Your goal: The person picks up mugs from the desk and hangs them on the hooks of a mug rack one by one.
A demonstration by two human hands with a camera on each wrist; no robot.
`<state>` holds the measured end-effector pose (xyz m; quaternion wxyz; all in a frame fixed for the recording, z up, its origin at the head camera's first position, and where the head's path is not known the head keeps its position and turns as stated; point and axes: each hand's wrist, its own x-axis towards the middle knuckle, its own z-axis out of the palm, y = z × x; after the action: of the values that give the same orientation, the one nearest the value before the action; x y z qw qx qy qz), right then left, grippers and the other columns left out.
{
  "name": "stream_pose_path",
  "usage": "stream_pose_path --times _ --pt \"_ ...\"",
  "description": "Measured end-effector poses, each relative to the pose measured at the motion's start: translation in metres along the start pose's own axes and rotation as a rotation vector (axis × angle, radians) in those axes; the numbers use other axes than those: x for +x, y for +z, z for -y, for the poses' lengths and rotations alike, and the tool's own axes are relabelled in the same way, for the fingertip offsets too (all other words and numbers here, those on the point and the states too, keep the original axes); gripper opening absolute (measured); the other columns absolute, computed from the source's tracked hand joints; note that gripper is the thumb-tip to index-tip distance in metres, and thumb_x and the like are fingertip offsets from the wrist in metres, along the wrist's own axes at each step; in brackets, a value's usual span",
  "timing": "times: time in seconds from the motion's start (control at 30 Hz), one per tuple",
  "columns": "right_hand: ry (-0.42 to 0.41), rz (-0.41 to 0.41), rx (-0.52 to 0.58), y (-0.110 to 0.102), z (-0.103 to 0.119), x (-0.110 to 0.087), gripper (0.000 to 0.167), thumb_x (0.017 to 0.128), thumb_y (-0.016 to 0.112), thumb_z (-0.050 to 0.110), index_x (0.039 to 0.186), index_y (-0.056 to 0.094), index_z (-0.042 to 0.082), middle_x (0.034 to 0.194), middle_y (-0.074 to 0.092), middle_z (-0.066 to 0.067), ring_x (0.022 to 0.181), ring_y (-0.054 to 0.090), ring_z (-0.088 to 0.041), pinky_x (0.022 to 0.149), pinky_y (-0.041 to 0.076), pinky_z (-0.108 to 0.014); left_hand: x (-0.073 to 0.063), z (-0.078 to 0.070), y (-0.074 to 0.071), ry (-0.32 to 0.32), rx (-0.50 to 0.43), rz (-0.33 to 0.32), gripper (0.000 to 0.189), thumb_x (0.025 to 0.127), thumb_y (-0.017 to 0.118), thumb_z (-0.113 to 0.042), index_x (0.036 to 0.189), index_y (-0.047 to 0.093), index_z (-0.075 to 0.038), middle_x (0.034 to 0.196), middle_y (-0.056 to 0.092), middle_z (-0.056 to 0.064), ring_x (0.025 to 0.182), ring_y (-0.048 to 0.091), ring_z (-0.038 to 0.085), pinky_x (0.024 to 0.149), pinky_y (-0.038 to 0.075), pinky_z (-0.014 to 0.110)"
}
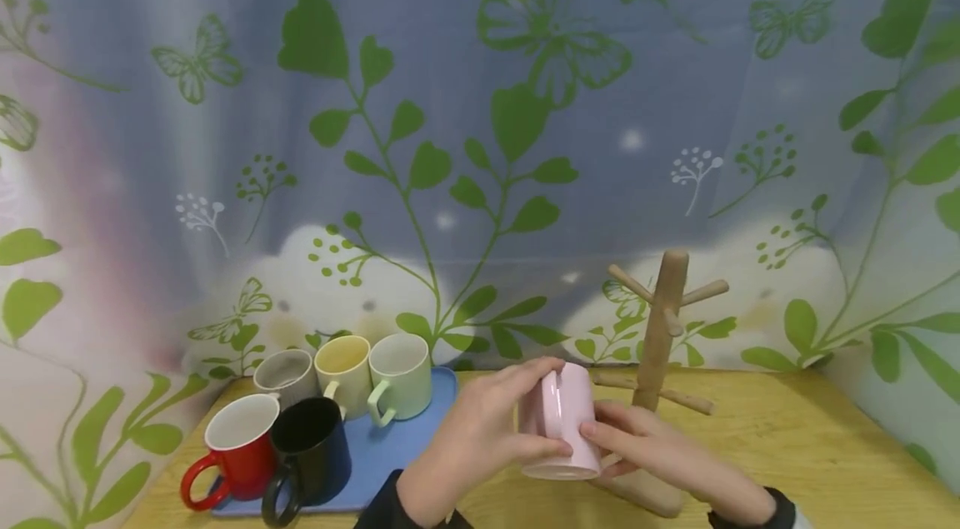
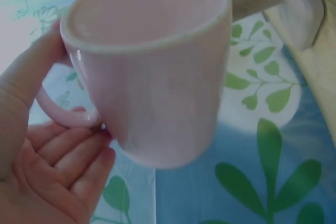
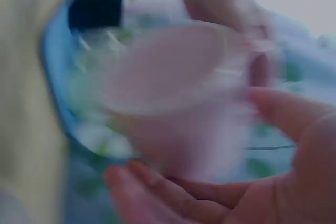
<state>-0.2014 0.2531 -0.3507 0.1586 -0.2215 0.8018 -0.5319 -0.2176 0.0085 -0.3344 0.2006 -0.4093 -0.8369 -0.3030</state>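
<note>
Both hands hold a pink mug (image 1: 577, 408) in front of the wooden mug tree (image 1: 660, 329). In the head view its handle is turned up toward the camera and its rim end points down toward the person. My left hand (image 1: 480, 421) grips the mug at the handle side, thumb near the rim and fingers toward the base; the left wrist view shows the pink mug (image 2: 157, 98) with its open mouth. From the other side, my right hand (image 1: 660, 441) holds the mug's body between thumb and fingers. The right wrist view is blurred.
At left a blue tray (image 1: 390, 462) carries a red mug (image 1: 247, 458), a black mug (image 1: 318, 454), a grey mug (image 1: 288, 379), a yellow mug (image 1: 348, 371) and a pale green mug (image 1: 408, 379). A patterned curtain (image 1: 450, 179) hangs behind the wooden table (image 1: 787, 446).
</note>
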Motion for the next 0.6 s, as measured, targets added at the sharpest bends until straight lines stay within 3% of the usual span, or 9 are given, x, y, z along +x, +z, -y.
stream_pose_path --times 0.13,0.23,0.37,0.47,0.6 --pt "0.000 -0.289 -0.517 -0.022 0.023 -0.031 0.040 0.099 0.054 0.033 0.128 0.060 0.005 0.114 0.070 -0.007 0.094 0.066 -0.010 0.074 0.054 -0.025 0.002 -0.001 0.008 -0.084 0.034 0.014 0.076 0.071 0.085 -0.039 0.137 0.054 -0.019 0.130 0.066 0.000 0.107 0.067 0.013 0.085 0.054 0.025" --pt "0.116 -0.466 -0.733 -0.037 0.034 -0.046 0.042 0.095 0.059 0.041 0.120 0.064 0.007 0.107 0.072 -0.006 0.089 0.068 -0.014 0.072 0.055 -0.032 0.006 0.003 0.014 -0.127 0.049 0.024 0.077 0.071 0.085 -0.040 0.138 0.053 -0.019 0.132 0.065 0.001 0.109 0.067 0.015 0.085 0.055 0.027" --pt "0.292 -0.478 -0.865 -0.054 0.028 -0.045 0.057 0.093 0.060 0.047 0.123 0.061 -0.002 0.109 0.072 -0.016 0.092 0.070 -0.029 0.074 0.056 -0.045 0.018 0.007 0.029 -0.185 0.060 0.071 0.077 0.072 0.083 -0.045 0.139 0.054 -0.020 0.130 0.066 0.001 0.107 0.067 0.015 0.082 0.054 0.026" --pt "0.338 -0.406 -0.878 -0.061 0.017 -0.039 0.045 0.093 0.063 0.037 0.116 0.066 -0.001 0.102 0.073 -0.013 0.089 0.069 -0.027 0.073 0.055 -0.044 0.030 0.007 0.043 -0.208 0.072 0.112 0.076 0.072 0.083 -0.046 0.138 0.055 -0.019 0.125 0.069 0.000 0.102 0.068 0.014 0.079 0.053 0.024" --pt "0.312 -0.378 -0.844 -0.060 0.011 -0.035 0.019 0.091 0.065 0.018 0.103 0.072 0.005 0.092 0.072 -0.003 0.077 0.066 -0.016 0.066 0.053 -0.036 0.047 0.005 0.061 -0.187 0.116 0.134 0.075 0.073 0.082 -0.046 0.137 0.056 -0.018 0.120 0.070 -0.003 0.099 0.068 0.013 0.081 0.054 0.025"
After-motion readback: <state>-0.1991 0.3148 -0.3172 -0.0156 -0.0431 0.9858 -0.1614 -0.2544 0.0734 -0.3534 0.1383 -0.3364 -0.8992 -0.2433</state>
